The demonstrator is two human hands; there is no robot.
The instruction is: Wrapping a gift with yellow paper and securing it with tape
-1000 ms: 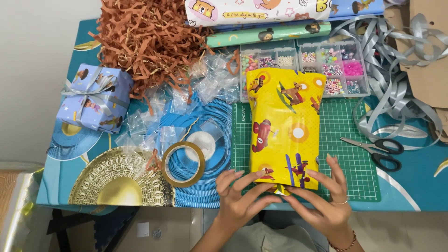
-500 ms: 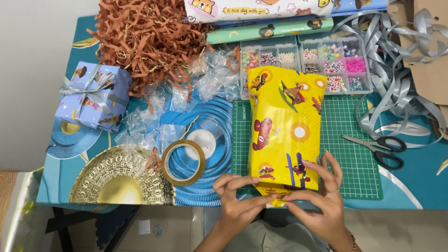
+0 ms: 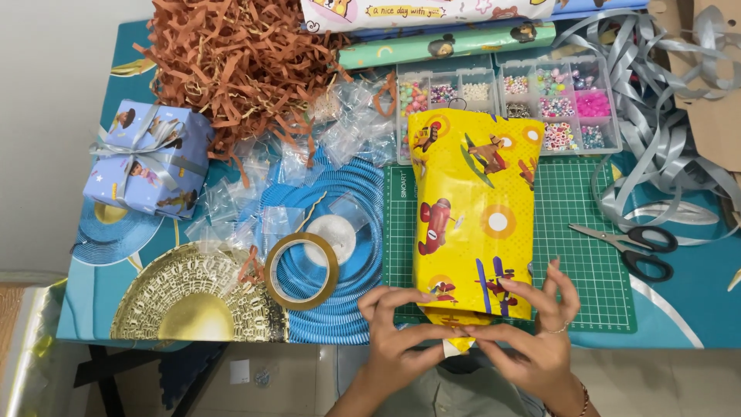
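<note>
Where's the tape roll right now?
In the head view, the tape roll lies flat on the table left of the green cutting mat, just above and left of the left hand, apart from it.

Surface: table (image 3: 695, 316) under a blue cover with gold patterns.
Centre: green cutting mat (image 3: 587, 232).
Right: scissors (image 3: 629, 249), grey ribbon (image 3: 656, 147).
Rear: bead boxes (image 3: 532, 96), paper rolls (image 3: 444, 46), brown shreds (image 3: 239, 62).
Left: wrapped box (image 3: 150, 158), tape roll (image 3: 302, 270), plastic baggies (image 3: 255, 208).

Glossy yellow wrapping paper (image 3: 472, 212) caught the light. The green cutting mat (image 3: 587, 232) looked matt; the ribbon (image 3: 656, 147) shone, satin-smooth silver.
</note>
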